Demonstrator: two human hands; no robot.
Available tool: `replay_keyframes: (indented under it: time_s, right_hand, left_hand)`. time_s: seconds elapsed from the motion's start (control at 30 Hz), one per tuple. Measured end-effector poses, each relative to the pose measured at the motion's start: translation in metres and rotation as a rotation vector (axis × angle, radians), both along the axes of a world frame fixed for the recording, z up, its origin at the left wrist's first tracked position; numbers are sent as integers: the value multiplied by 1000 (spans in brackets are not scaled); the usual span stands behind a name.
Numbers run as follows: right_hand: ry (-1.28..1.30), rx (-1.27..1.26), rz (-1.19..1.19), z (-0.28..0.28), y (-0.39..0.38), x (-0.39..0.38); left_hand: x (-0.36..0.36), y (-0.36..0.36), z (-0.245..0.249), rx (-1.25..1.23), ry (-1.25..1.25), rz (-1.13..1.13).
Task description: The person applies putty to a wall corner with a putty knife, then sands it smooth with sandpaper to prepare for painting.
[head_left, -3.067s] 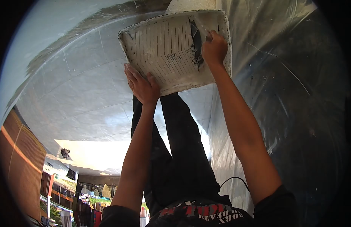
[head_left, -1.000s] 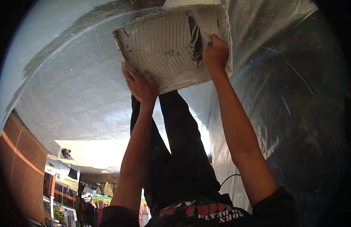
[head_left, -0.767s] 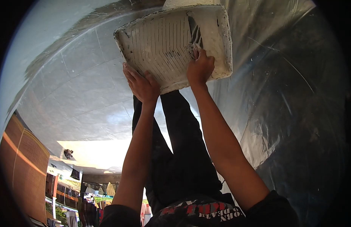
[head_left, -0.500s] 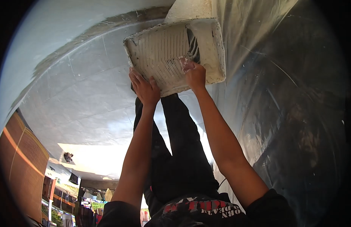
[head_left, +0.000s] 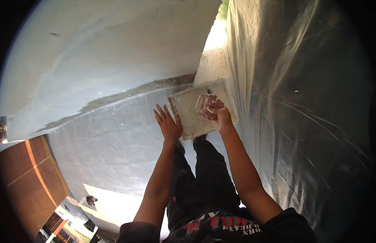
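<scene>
A paint tray (head_left: pixel 190 126) with a ribbed slope, coated in whitish paste, is in front of my legs. My right hand (head_left: pixel 223 119) grips a flat reddish scraper (head_left: pixel 209 107) smeared with white, over the middle of the tray; a pale lump of paste shows along its left side. My left hand (head_left: pixel 170 126) is open, fingers spread, at the tray's left edge, thumb close to the rim. White residue marks my right hand.
A pale wall (head_left: pixel 127 48) with a rough grey band along its base rises on the left. Plastic sheeting (head_left: pixel 301 121) hangs on the right. Grey floor covering (head_left: pixel 115 154) runs beneath me, with a small dark object (head_left: pixel 91 200) in the sunlit patch. An orange-brown blind (head_left: pixel 34 178) is at lower left.
My view has swung up toward the wall, so the tray appears lower and smaller. The left hand has opened its fingers at the tray's edge. The scraper has come up with paste on it.
</scene>
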State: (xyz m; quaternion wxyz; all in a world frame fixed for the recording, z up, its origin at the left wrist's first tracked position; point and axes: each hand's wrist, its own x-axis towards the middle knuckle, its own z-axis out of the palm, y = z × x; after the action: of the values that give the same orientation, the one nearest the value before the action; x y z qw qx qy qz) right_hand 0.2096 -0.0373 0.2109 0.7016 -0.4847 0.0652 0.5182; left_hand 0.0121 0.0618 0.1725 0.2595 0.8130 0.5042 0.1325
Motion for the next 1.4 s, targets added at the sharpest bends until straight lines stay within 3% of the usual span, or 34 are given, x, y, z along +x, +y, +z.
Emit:
replay_keyframes:
  time_s: [0.1,0.2,0.3,0.43,0.5,0.7,0.77,0.83,0.9,0.93,1.0,1.13,1.23,1.4]
  right_hand:
    - [-24,139,-12,55,25,0]
    - [-126,150,-91,94,52,8]
    - [-267,304,-66,185,85,11]
    - [-362,571,-115,270,127,24]
    - [-428,724,-84,337,129,13]
    - [-799,691,-181,467,162,6]
    - [-1081,665,-224,517,167,-1]
    - [-1207,725,-291,560,180,0]
    - [-1867,609,-506,598,189,5]
    - [-1877,620,-520,616,192,7]
    - [-2573,425,-889,645,195,11]
    - [-2801,278,-1005,657,222,24]
    - [-2835,216,-1113,659,235,29]
    - [-2808,219,-1098,650,252,40]
  left_hand:
    - [13,33,56,169,-83,-72]
    - [25,70,130,423,-148,-286]
    - [36,112,208,609,-220,-345]
    - [41,158,303,854,-337,-301]
    - [38,175,345,948,-360,-288]
    - [30,218,450,1213,-426,-251]
    - [29,227,480,1283,-462,-235]
    - [30,235,504,1319,-473,-216]
    - [34,242,521,1348,-488,-195]
    - [37,245,527,1350,-499,-192]
    - [46,253,531,1363,-520,-199]
    - [54,263,523,1400,-446,-107]
    - [51,263,522,1414,-423,-103]
    - [52,262,522,1414,-410,-78]
